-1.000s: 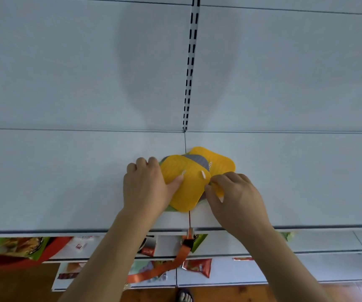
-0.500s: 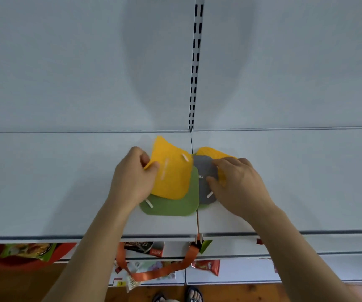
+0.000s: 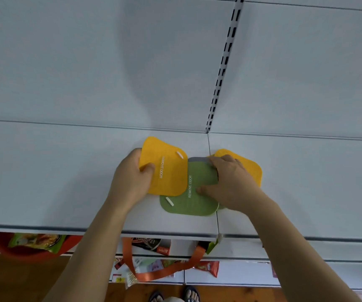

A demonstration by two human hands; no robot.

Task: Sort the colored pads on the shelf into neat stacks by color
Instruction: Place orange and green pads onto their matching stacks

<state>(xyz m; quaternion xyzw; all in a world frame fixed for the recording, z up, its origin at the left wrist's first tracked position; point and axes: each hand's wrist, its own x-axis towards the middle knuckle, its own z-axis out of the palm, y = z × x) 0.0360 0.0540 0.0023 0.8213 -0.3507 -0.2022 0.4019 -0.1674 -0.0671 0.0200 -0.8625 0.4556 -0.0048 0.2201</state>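
Observation:
My left hand [image 3: 132,179] grips a yellow pad [image 3: 167,171] by its left edge, thumb on top, holding it over the left part of the pile on the white shelf [image 3: 66,182]. A green pad [image 3: 188,201] lies under it, printed "REMOVE ODOR". My right hand [image 3: 230,182] pinches the green pad's right edge, thumb on its face and fingers over its upper right corner. A sliver of a grey pad [image 3: 198,159] shows behind the green one. A second yellow pad [image 3: 251,168] lies under my right hand, at the far right of the pile.
The shelf's back panel [image 3: 110,73] rises behind, with a slotted upright [image 3: 223,68] at centre right. Below the shelf's front edge [image 3: 44,228] are lower shelves with snack packets [image 3: 206,268], a red basin [image 3: 23,249] and an orange strap [image 3: 167,271].
My left hand has drawn the top yellow pad leftward off the pile. The green pad is more exposed, and my right hand has moved from the grey pad onto the green one.

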